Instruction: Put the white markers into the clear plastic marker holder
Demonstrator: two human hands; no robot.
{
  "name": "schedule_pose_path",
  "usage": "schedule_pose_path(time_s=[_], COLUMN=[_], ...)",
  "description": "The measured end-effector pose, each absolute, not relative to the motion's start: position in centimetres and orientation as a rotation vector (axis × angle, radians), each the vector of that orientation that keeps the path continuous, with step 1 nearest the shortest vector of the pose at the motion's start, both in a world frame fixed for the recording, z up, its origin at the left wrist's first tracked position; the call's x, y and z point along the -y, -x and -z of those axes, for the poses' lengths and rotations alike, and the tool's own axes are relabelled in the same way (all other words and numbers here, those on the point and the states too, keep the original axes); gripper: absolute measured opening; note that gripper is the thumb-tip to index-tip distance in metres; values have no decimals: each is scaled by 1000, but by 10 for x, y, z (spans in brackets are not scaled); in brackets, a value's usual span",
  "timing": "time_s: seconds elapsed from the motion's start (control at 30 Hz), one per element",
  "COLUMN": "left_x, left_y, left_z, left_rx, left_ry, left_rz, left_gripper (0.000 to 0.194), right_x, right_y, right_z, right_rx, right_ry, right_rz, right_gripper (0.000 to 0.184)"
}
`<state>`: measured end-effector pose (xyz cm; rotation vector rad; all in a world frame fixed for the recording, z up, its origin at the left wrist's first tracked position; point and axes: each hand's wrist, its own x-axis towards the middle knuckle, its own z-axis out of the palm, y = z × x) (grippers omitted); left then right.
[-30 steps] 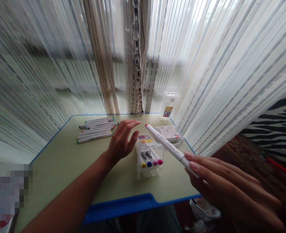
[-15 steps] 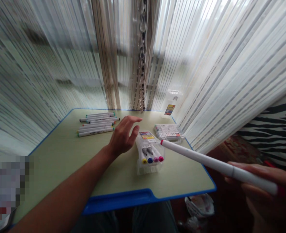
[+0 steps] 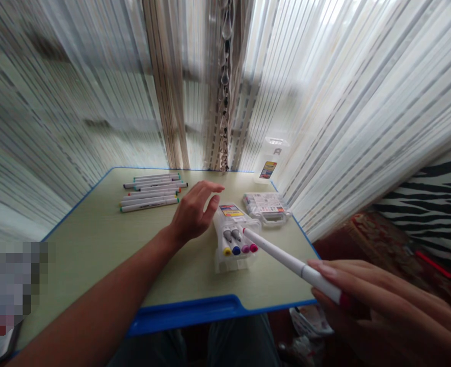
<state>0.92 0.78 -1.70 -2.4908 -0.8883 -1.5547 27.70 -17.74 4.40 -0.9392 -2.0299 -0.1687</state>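
Observation:
My right hand (image 3: pixel 378 300) pinches one end of a long white marker (image 3: pixel 286 260) with red caps. Its far tip points at the open front of a clear plastic marker case (image 3: pixel 236 235) lying on the green table (image 3: pixel 95 250). Inside the case sit several markers with yellow, blue, pink and magenta caps. My left hand (image 3: pixel 194 214) hovers just left of the case, fingers curved and apart, holding nothing.
A row of several white markers (image 3: pixel 151 191) lies at the table's far left. A flat clear case (image 3: pixel 267 206) and an upright clear container (image 3: pixel 271 160) stand at the far right corner. Striped curtains hang behind. A blue tray lip (image 3: pixel 187 316) edges the near side.
My right hand swung out to the right with the marker, then came back in, so the marker's tip now reaches the case's open front. The left hand barely moved.

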Motion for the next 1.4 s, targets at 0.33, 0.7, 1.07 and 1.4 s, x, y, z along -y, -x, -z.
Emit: schedule_pose_path(time_s=[0.33, 0.7, 1.07, 1.4], left_x=[-6, -7, -8, -10], left_y=[-9, -10, -11, -11], left_z=[15, 16, 17, 19], left_rx=[926, 917, 931, 907], left_ry=[2525, 2527, 2538, 2539], left_rz=[1543, 1534, 1536, 1554], left_gripper=[17, 17, 18, 18], right_x=[163, 152, 131, 123], right_y=[-257, -248, -240, -234], right_z=[-49, -34, -30, -28], right_rx=[2150, 2172, 2239, 2247], right_ry=[886, 905, 916, 903], right_rz=[281, 224, 269, 322], right_gripper=[31, 43, 24, 23])
